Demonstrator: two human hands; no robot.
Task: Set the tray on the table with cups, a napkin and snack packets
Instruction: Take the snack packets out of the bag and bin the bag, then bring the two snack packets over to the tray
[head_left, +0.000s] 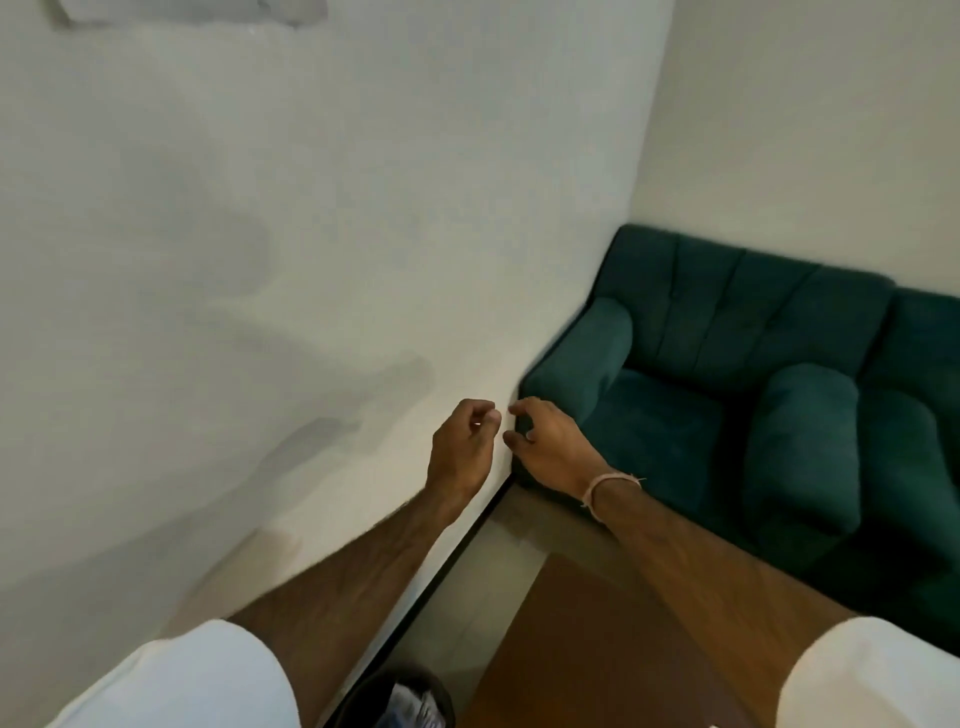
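Note:
Both my arms reach forward toward the room's corner. My left hand is loosely curled with the fingers bent in and nothing in it. Beside it, almost touching, my right hand has its fingers apart and curved and holds nothing; a thin cord bracelet circles its wrist. A corner of the brown wooden table shows under my right forearm. No tray, cups, napkin or snack packets are in view.
A white wall fills the left, with a black skirting strip along its base. A dark green sofa stands in the corner at right. A shoe shows at the bottom edge on the pale floor.

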